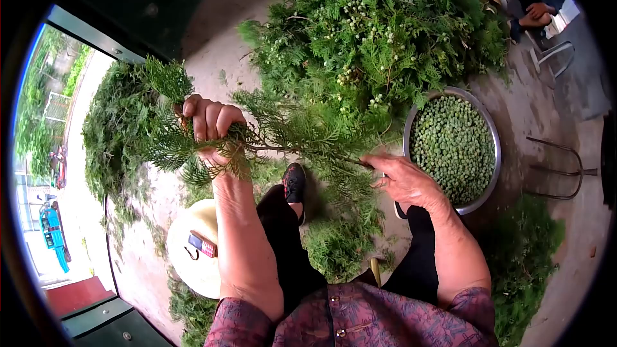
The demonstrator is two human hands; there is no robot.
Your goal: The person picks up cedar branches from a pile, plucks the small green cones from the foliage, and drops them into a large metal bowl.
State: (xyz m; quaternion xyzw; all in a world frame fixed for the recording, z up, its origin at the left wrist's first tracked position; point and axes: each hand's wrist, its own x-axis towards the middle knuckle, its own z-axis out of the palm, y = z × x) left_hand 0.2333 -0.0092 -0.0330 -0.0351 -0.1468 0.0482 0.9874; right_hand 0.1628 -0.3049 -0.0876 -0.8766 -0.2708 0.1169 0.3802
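Note:
A leafy green conifer branch (292, 144) stretches between my two hands, above my feet. My left hand (215, 125) is closed around its foliage, with sprigs sticking out above and below the fist. At the other side, the fingers of my right hand (405, 180) pinch the brown stem end. Just right of that hand stands a metal basin (498, 154) full of small green cones (453, 148). A large heap of cut branches (373, 32) bearing pale green cones lies beyond my hands.
Another pile of branches (116, 128) lies by the doorway at left. A round pale stool (193, 263) carries a mobile phone (202, 244). More greenery (527, 270) covers the floor at right. Another person's hands (536, 16) show at top right, near a metal chair frame (556, 58).

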